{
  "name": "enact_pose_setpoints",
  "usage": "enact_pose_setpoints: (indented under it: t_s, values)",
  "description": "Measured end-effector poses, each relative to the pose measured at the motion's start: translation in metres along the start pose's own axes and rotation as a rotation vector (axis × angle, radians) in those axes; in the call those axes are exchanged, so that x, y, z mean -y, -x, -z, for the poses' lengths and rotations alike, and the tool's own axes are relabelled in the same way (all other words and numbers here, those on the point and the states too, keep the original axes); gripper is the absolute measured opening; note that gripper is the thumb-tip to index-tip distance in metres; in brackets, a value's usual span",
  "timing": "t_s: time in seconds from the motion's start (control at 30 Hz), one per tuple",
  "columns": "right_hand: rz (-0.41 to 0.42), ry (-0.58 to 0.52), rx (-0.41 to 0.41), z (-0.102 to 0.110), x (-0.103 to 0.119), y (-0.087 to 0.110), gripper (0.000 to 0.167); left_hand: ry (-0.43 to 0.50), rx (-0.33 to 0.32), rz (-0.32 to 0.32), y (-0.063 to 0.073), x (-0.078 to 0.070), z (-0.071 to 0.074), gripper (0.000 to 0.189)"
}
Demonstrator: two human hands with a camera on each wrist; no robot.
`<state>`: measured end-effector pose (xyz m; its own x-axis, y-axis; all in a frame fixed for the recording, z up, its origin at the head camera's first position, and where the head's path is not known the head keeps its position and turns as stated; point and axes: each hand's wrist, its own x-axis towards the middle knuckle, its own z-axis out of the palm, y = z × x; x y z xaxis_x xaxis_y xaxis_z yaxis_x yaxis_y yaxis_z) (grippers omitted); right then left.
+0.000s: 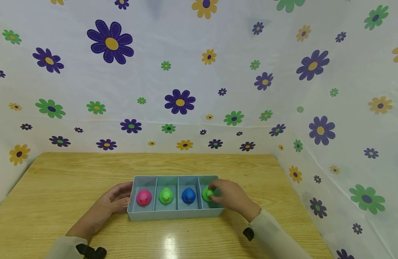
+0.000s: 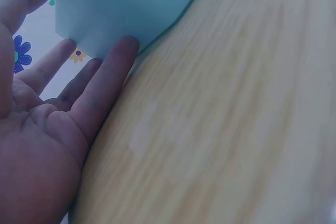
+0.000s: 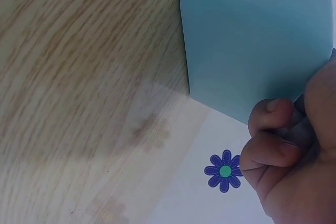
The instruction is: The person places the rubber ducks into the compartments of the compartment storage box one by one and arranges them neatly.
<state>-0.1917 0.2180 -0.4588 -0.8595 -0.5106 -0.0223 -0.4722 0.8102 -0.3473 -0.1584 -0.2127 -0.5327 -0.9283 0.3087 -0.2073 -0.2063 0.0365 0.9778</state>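
A pale blue tray (image 1: 176,215) with dividers stands on the table, one rubber duck in each compartment. From left to right they are a pink duck (image 1: 143,197), a green duck (image 1: 166,196), a blue duck (image 1: 188,195) and a second green duck (image 1: 206,194). My left hand (image 1: 116,198) touches the tray's left end with fairly straight fingers; the left wrist view shows its fingertips (image 2: 126,45) against the end wall. Over the rightmost compartment, my right hand (image 1: 231,196) pinches the second green duck between thumb and fingers, hiding part of it. The right wrist view hides that duck behind the tray's wall.
The wooden table (image 1: 88,169) extends around the tray on all sides. Behind it and along the right hangs a white cloth (image 1: 147,82) printed with flowers. Dark wrist straps (image 1: 90,251) sit on both sleeves.
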Motion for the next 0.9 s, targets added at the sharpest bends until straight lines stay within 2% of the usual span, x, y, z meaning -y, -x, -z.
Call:
enact_pose_setpoints:
  t_s: [0.43,0.57,0.7,0.9]
  values:
    - [-0.014,0.009,0.027,-0.001,-0.001,-0.001,0.019,-0.006,-0.001,-0.013,0.002,0.000,-0.001,0.066]
    - [-0.013,0.016,0.013,-0.001,-0.001,0.000,0.023,-0.015,-0.010,-0.004,0.002,0.000,-0.002,0.066]
    - [0.008,-0.010,-0.057,0.001,-0.003,0.005,0.027,-0.019,-0.022,0.017,0.000,0.002,-0.002,0.066]
    - [0.036,-0.102,-0.232,0.001,-0.011,0.012,0.031,-0.010,-0.025,0.025,-0.001,0.002,-0.001,0.067]
